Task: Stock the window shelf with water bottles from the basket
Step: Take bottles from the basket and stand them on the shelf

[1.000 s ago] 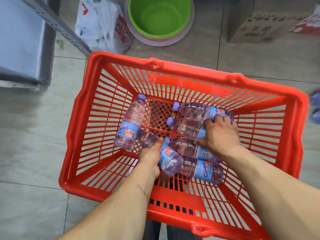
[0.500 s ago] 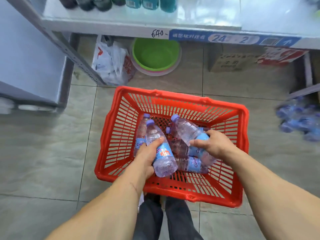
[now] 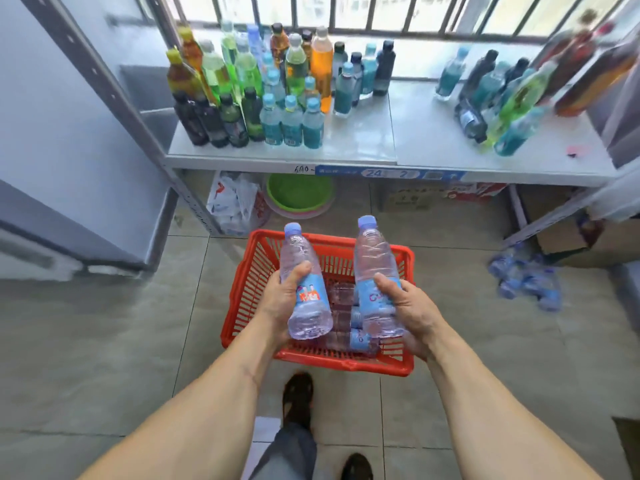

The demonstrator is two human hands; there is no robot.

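Both bottles now lifted clear of the red basket (image 3: pixel 242 299) — left hand (image 3: pixel 280 306) grips one water bottle (image 3: pixel 306 296), right hand (image 3: pixel 412 313) another (image 3: pixel 375 282), fingers curled round each. Beyond, the window shelf (image 3: pixel 381 147) holds crowded drinks; blurred bottles — perhaps a pack — lie right (image 3: pixel 526 282).

Two water bottles (image 3: pixel 306 289) (image 3: pixel 375 282) of clear, glossy ribbed plastic with smooth printed blue labels and matt lilac caps are shown. The basket (image 3: pixel 256 278) is moulded of red plastic lattice, slightly shiny. The shelf (image 3: pixel 433 140) is surfaced in smooth, pale, reflective board (material cannot be told) on perforated grey painted metal uprights (image 3: pixel 114 95). The floor (image 3: pixel 104 341) is laid in smooth grey tiles with a dull sheen.
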